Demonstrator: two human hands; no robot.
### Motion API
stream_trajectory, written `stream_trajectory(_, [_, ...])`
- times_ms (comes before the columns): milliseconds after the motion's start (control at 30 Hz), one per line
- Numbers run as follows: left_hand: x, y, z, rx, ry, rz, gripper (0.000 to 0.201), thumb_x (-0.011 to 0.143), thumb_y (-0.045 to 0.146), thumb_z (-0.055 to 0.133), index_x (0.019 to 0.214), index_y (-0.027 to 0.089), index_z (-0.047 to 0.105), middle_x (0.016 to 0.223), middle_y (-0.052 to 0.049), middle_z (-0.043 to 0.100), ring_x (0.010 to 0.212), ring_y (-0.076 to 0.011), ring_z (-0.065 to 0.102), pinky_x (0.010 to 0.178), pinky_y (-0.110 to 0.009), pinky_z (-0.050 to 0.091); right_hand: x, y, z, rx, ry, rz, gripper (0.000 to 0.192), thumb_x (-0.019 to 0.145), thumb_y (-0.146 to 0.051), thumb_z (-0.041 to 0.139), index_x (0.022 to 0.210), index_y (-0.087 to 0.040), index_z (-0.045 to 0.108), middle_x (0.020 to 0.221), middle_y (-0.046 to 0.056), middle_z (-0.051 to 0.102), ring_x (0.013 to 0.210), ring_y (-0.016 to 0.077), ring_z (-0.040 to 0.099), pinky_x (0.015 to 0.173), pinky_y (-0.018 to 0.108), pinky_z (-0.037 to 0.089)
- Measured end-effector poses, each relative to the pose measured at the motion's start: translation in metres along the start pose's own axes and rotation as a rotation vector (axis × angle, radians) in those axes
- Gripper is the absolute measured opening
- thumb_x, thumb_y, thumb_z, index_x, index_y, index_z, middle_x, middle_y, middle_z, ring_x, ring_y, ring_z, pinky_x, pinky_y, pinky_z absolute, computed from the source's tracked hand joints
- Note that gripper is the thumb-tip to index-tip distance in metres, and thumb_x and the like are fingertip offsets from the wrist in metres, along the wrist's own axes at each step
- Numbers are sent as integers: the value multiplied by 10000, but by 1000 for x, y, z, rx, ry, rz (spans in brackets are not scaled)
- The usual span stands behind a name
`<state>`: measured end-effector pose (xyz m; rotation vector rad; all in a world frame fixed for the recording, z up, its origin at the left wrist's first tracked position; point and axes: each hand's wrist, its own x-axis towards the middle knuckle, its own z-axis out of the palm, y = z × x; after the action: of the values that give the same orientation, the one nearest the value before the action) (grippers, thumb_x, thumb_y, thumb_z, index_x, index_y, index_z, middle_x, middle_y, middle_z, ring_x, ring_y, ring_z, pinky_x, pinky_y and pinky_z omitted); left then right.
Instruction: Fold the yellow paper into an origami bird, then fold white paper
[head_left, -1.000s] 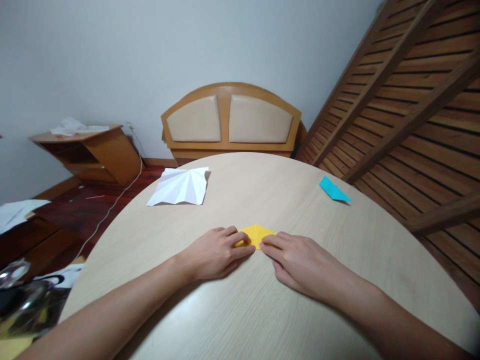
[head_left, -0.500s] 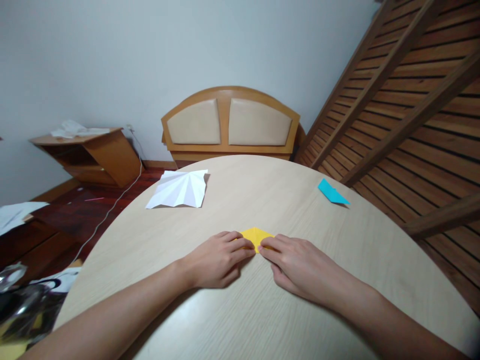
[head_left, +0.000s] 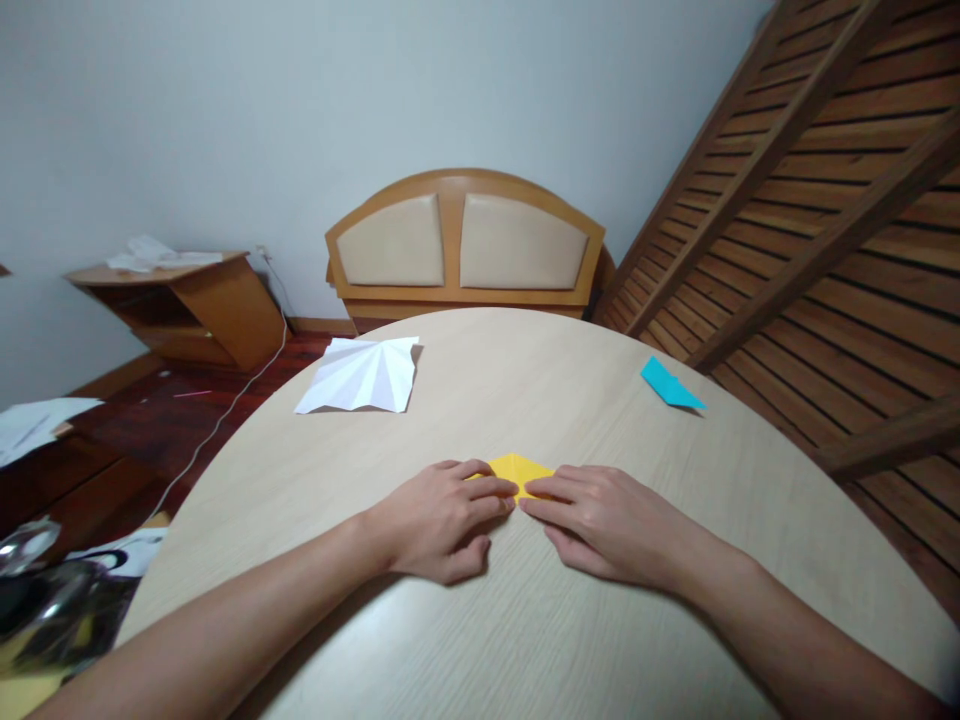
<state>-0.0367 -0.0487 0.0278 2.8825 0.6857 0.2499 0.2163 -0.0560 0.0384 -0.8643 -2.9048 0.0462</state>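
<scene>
A small folded sheet of yellow paper [head_left: 514, 467] lies on the round table, its far edge rising to a blunt peak between my hands. My left hand [head_left: 454, 510] holds down its left side with bent fingers, the thumb standing apart on the tabletop. From the other side, my right hand [head_left: 600, 515] grips the paper with its fingertips, the thumb tucked under the palm. The fingertips of both hands almost meet at the near edge. Most of the paper's two sides is hidden under my fingers.
On the pale round table [head_left: 480, 360], a pleated white paper [head_left: 360, 375] lies far left and a folded blue paper [head_left: 671, 384] far right. Beyond stand a padded headboard [head_left: 465, 240] and a wooden cabinet [head_left: 172, 305]. A slatted wooden panel [head_left: 840, 250] leans on the right.
My left thumb has moved out from under the palm, away from the fingers. Both hands stay on the yellow paper, with the fingertips slightly shifted. The view has shifted a little.
</scene>
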Motion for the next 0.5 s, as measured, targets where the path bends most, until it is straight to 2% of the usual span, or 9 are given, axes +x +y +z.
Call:
stream_trajectory(133, [0,1,1,4,11,-5,403,832,258,547,1222,176,606,1371,-94,615,1214,-307,561,1030,-462,485,2,0,-2,-28,-18,16,167,889,-184,622,1039,-229,682,996,48,726,923,233,664,766,343,504])
stream_trajectory(267, [5,7,1,21,17,-44,299,816,286,575,1088,173,626,1256,-88,655,1154,-293,567,984,-431,512,7,0,1,-41,-9,25,133,925,-185,592,999,-225,694,982,44,720,901,219,667,737,325,496])
stream_trajectory(367, [9,12,1,36,17,-78,214,808,293,576,979,171,616,1114,-89,670,1087,-286,568,953,-407,525,8,6,2,-42,8,-17,145,945,-189,572,989,-213,708,983,50,725,888,211,665,725,317,499])
stream_trajectory(500, [10,13,2,39,19,-78,188,804,263,562,967,180,607,1087,-79,663,1063,-280,562,942,-398,524,2,17,2,-46,19,-94,191,961,-181,558,1062,-210,718,1066,56,742,919,208,673,744,318,523])
